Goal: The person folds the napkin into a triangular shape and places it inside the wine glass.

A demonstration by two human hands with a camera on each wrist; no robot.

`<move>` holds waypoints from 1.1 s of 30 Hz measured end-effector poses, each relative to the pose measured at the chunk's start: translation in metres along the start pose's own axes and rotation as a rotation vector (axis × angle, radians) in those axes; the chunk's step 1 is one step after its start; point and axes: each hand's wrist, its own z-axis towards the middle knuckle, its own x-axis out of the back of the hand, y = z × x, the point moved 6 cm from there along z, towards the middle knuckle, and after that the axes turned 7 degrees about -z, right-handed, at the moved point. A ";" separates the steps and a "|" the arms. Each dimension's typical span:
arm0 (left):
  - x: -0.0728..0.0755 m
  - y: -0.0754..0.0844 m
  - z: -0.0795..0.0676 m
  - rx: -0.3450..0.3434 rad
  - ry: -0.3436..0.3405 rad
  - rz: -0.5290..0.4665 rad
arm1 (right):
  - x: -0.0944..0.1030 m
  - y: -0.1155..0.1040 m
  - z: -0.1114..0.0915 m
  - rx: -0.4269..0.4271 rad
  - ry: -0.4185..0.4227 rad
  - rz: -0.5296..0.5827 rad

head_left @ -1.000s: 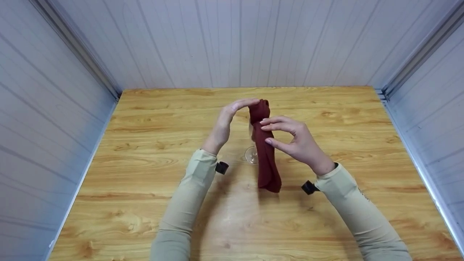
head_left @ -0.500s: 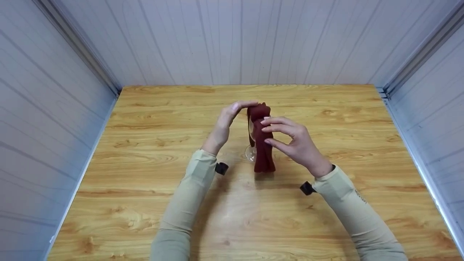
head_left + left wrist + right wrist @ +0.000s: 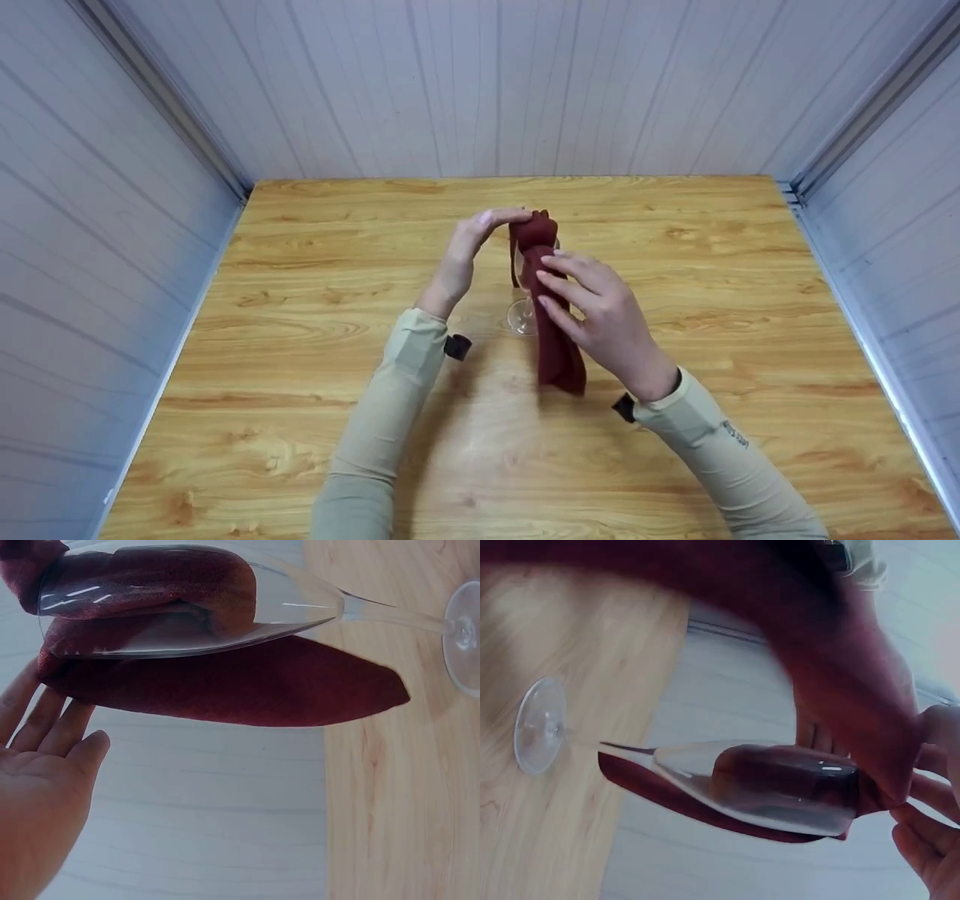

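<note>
A clear stemmed glass flute (image 3: 292, 589) stands upright on the table, with a dark red cloth napkin (image 3: 537, 229) tucked into its bowl. One flap of the napkin hangs outside on the far side; another hangs down toward the viewer, in front of the glass. My left hand (image 3: 459, 259) reaches to the top of the napkin from the left, its fingers extended and touching the cloth near the rim. My right hand (image 3: 600, 315) comes from the right, fingers gently bent and spread, fingertips touching the near flap. This flap hides much of the glass in the head view.
The glass's round foot (image 3: 520, 316) rests on the wood-grain table (image 3: 337, 315). Pale panel walls (image 3: 480, 90) enclose the table at the back and both sides. A small black camera is strapped at each wrist.
The near flap swings up shorter, then hangs longer again, slightly to the right. My right hand has shifted slightly down and left across the cloth. My left hand stays almost in place.
</note>
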 end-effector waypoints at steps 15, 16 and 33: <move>-0.007 0.034 -0.023 -0.155 0.117 0.282 | 0.009 0.038 -0.005 -0.077 -0.034 0.058; -0.009 0.035 -0.025 -0.166 0.125 0.289 | 0.009 0.041 -0.005 -0.086 -0.036 0.059; -0.029 0.011 -0.054 -0.276 0.183 0.405 | 0.008 0.058 0.006 -0.187 -0.004 0.090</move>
